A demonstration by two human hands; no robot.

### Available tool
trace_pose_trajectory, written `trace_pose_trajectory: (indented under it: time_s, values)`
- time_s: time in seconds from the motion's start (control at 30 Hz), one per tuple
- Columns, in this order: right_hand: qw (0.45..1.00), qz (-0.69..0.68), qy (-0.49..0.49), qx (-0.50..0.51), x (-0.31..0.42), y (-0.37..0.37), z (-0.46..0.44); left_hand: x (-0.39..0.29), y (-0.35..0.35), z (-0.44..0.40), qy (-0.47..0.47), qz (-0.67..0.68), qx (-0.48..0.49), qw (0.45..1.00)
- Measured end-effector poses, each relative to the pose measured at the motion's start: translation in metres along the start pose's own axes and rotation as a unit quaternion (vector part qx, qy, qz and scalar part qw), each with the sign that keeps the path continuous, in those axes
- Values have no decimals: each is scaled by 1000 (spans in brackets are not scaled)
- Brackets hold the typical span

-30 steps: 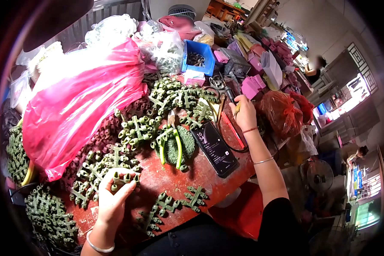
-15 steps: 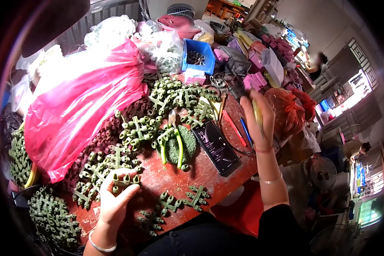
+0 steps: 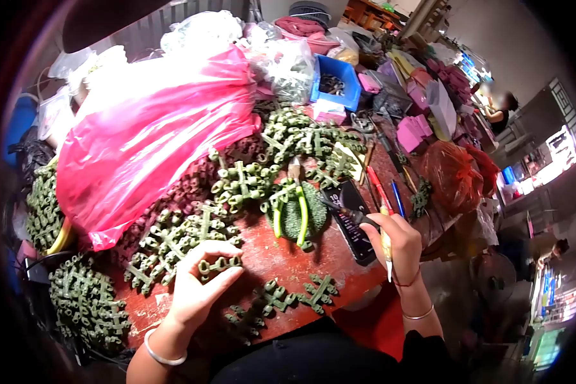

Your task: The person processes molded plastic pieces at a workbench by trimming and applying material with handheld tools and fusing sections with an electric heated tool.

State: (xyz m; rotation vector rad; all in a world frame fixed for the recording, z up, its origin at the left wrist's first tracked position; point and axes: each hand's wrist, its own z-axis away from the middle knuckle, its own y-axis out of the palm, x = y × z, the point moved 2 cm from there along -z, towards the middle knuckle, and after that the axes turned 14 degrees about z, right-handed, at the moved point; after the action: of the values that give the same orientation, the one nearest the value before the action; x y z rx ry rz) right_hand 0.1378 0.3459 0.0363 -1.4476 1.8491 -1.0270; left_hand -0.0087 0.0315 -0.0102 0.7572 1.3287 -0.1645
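Observation:
My left hand (image 3: 201, 288) is closed on a small green cluster of hollow stubs (image 3: 219, 267), held between thumb and fingers above the red table. Closed around a tool like pliers (image 3: 386, 246), my right hand (image 3: 400, 246) is at the table's right side; the tool has a dark nose and a yellowish handle. The nose points left, over the black phone (image 3: 354, 224). Left of the phone, green-handled cutters (image 3: 301, 214) lie on a round green pad (image 3: 315, 221). Loose green clusters (image 3: 317, 293) rest near the front edge.
Heaped green clusters (image 3: 173, 240) cover the table's left side, under a pink plastic bag (image 3: 153, 141). A blue bin (image 3: 349, 93) stands behind. A red pen (image 3: 376, 185), a blue pen (image 3: 398, 198) and a red bag (image 3: 451, 173) are at right. Another person (image 3: 500, 115) sits far right.
My right hand has come down and nearer with the tool, to beside the phone. My left hand still holds the green cluster. The whole view has shifted somewhat.

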Motion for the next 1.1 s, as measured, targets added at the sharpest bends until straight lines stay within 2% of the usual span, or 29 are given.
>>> trace_pose_trajectory:
  time_s: [0.23, 0.53, 0.6, 0.63, 0.7, 0.77, 0.93, 1.03, 1.1]
  values:
    - [999, 6, 14, -42, -8, -3, -5, -1, 0, 0, -4, -14, -13, 1000]
    - [1000, 13, -4, -10, -7, 0, -5, -1, -2, -2, 8, -51, -2, 999]
    - [1000, -13, 2, -13, -7, -1, -6, -2, -3, -3, 87, -136, 41, 986]
    - [1000, -16, 1, -13, -5, -2, -7, -2, -3, -3, 87, -138, 39, 986]
    - [993, -70, 36, -84, 2, -8, -11, 1, -1, -1, 98, -106, 30, 989]
    - [987, -140, 53, -52, 13, -11, -9, 5, -4, -2, 130, -130, 33, 982]
    - [957, -286, -7, 40, 59, 4, 2, -4, -3, -5, 197, -209, 46, 957]
    - [953, -300, -27, 44, 73, 18, 5, 0, -1, -1, 122, -103, 36, 986]
    - [956, -292, -24, 27, 74, 25, 8, -1, -2, -1, 130, -129, 38, 982]
